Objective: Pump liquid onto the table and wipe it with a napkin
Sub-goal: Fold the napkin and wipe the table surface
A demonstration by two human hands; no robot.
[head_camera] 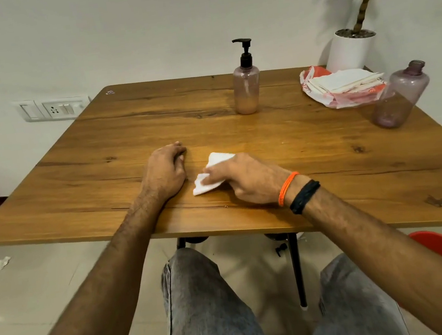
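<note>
Napkin [211, 175] is pinned to the table [359, 193] under the curled fingers of the right hand [247, 182], left hand [166, 172] is rested loosely curled and empty just beside it, and pump bottle [247, 87] is left well apart, farther back and slightly right.

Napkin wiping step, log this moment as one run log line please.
phase: wiping | right hand: fingers pressing napkin on table | left hand: resting on table, loosely curled | pump bottle: upright, untouched
</note>
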